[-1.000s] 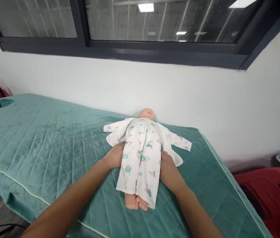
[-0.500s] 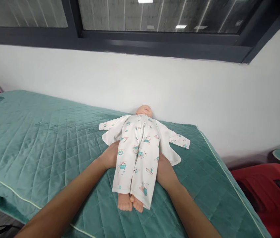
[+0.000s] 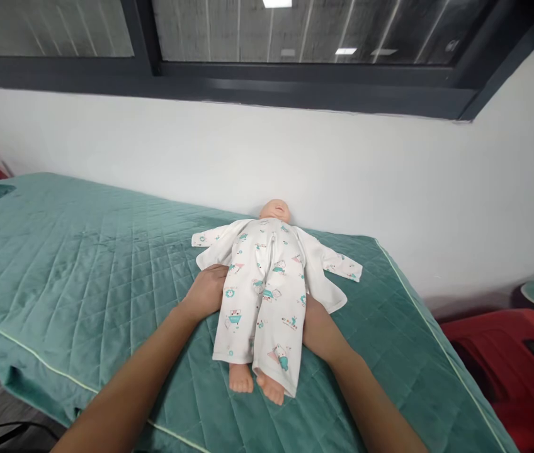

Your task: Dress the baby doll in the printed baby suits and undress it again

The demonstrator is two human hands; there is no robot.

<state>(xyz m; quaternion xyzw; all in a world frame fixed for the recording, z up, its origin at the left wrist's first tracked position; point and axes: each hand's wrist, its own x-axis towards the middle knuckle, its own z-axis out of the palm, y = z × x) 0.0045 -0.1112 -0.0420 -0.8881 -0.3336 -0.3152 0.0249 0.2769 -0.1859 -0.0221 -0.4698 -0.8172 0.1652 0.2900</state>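
Observation:
A baby doll (image 3: pixel 275 209) lies on its back, its head by the wall and its bare feet (image 3: pixel 241 377) toward me. White printed trousers (image 3: pixel 263 302) cover its front from near the neck to the ankles. Beneath them a white jacket (image 3: pixel 321 277) is spread out, both sleeves stretched sideways. My left hand (image 3: pixel 206 290) is closed at the trousers' left edge, its fingertips hidden by the cloth. At the right edge, my right hand (image 3: pixel 318 327) grips the other trouser leg from the side, most of its fingers tucked out of sight.
A green quilted cover (image 3: pixel 106 270) with a pale piped edge lies under the doll. Behind it rises a white wall (image 3: pixel 366 170) below a dark window frame (image 3: pixel 305 88). A red case-like object (image 3: pixel 507 358) stands to the right. A dark cable (image 3: pixel 16 428) shows at lower left.
The trouser legs and the doll's feet have moved slightly apart, the right leg shifting rightward. Both hands stay at the trousers' sides, with more of my left hand showing.

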